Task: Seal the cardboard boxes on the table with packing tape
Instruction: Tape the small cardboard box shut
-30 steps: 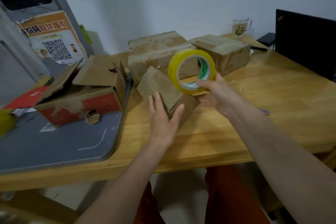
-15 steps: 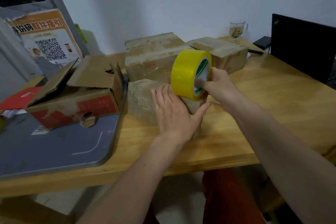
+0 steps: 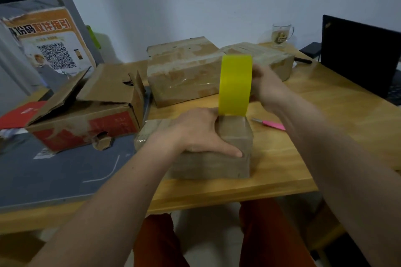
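Four cardboard boxes seen on wooden table point(image 3: 325, 128). Far left: grey mat point(image 3: 54, 175) over table edge, QR poster point(image 3: 50, 50) propped behind. Red-printed box point(image 3: 86, 119) on the mat, flaps open and torn, unsealed. Behind centre: large box point(image 3: 184, 71), clear tape across top and front. Front centre: small box point(image 3: 208, 158) near table's front edge, clear tape already over its right end. Left hand point(image 3: 199, 134) laid flat on small box top, fingers fairly straight and spread, thumb stretched along front top edge, pressing down. Yellow tape roll point(image 3: 236, 84) stood on edge, touching rear top of small box at its right end, just beside left hand's fingertips. Right hand point(image 3: 269, 86) wrapped around roll from its right side, gripping it; fingers inside core hidden. Behind right hand: another taped box point(image 3: 280, 58), partly covered. Pink-handled knife point(image 3: 271, 124) flat on table just right of small box, apart from it. Back right: glass mug point(image 3: 282, 34) near wall, black pen point(image 3: 303, 60) beside it, dark laptop screen point(image 3: 360, 56) upright at far right.
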